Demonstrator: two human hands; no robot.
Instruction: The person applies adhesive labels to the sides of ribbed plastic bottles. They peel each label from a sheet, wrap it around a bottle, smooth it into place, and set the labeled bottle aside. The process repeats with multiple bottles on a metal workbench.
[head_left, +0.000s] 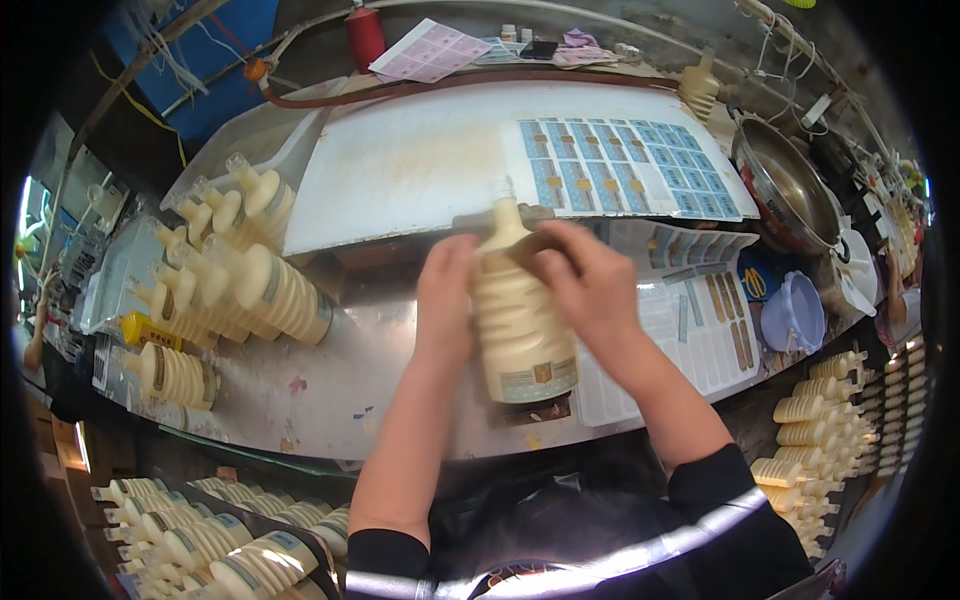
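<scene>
A cream-coloured bottle (522,325) with a ribbed body, narrow neck and clear top stands upright in front of me. Near its base is a pale blue-grey label with a small brown emblem. My left hand (447,295), slightly blurred, is closed against the bottle's left side, its fingers curled at the shoulder. On the other side, my right hand (592,280) pinches a dark brown strip label (545,248) at the bottle's shoulder. The strip's far end and some of my fingertips are hidden.
Similar bottles (265,285) crowd the left of the metal table. Behind lies a white board (400,150) with blue label sheets (620,165). Right are a white tray (640,375) with brown strips, a lilac basin (793,312) and a metal pan (785,180). More bottles (205,540) stand below.
</scene>
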